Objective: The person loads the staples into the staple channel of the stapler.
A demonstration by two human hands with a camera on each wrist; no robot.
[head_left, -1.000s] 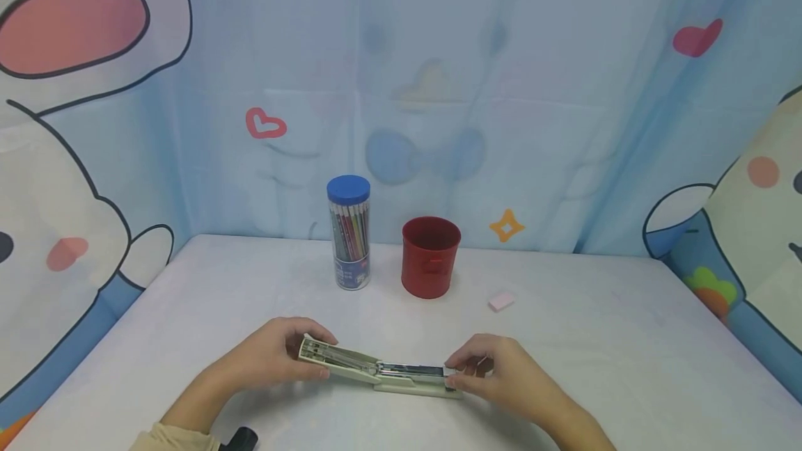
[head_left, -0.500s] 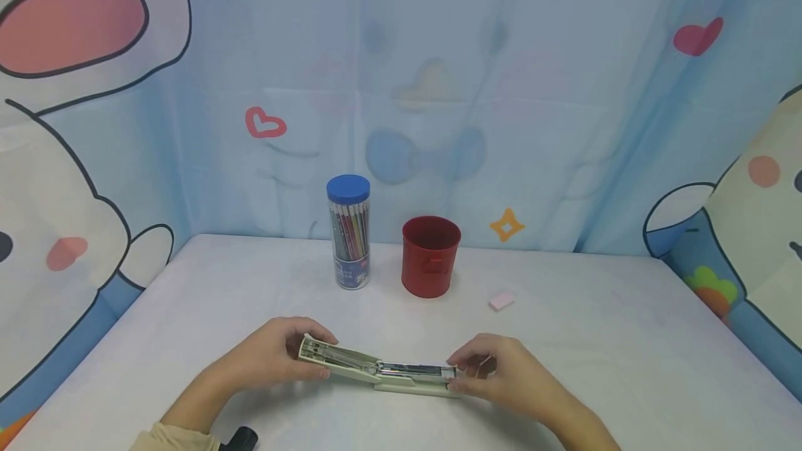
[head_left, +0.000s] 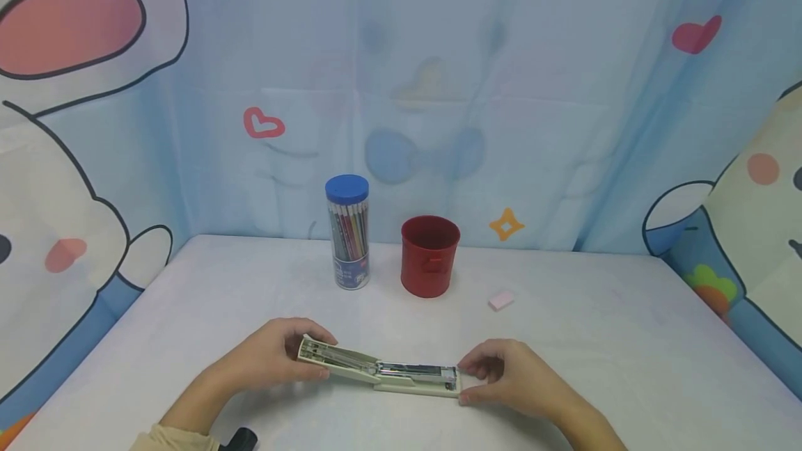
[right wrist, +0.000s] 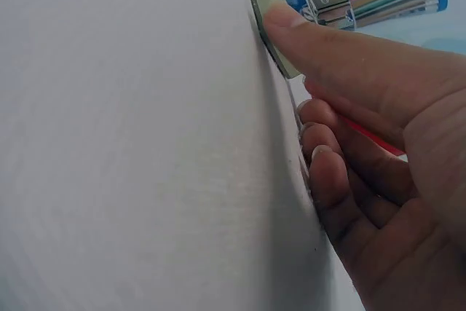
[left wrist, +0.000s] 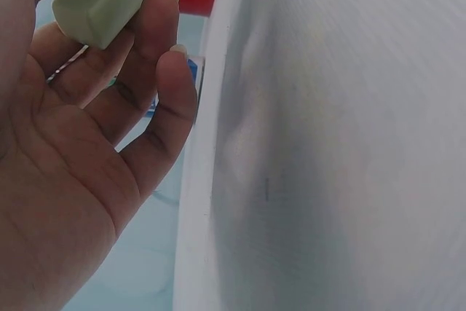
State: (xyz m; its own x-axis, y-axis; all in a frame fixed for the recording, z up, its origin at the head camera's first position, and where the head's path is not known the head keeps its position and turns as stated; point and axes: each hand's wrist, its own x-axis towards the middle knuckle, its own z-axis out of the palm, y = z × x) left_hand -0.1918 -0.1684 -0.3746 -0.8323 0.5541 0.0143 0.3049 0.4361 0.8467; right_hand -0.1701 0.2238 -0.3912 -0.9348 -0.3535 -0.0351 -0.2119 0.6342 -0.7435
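Observation:
A pale green stapler [head_left: 416, 390] lies unfolded on the white table, its top arm swung back to the left and tilted up. My left hand [head_left: 276, 353] grips the end of that top arm between thumb and fingers; in the left wrist view the green arm end [left wrist: 109, 5] sits between them. At the base's right end, my right hand [head_left: 516, 376] pinches the stapler with thumb and index finger. The right wrist view shows the thumb [right wrist: 291, 23] against the green base, with the other fingers curled below. The metal staple channel [head_left: 416, 370] is exposed.
Behind the stapler stand a clear tube of pencils with a blue lid [head_left: 347, 189] and a red cup [head_left: 429, 263]. A pink eraser [head_left: 501, 300] lies right of the cup. A printed curtain [head_left: 532, 124] hangs behind the table [head_left: 595, 339].
My right hand has shifted slightly right, from the end of the metal channel to the end of the base, uncovering the channel's tip. The left hand and stapler stay in place.

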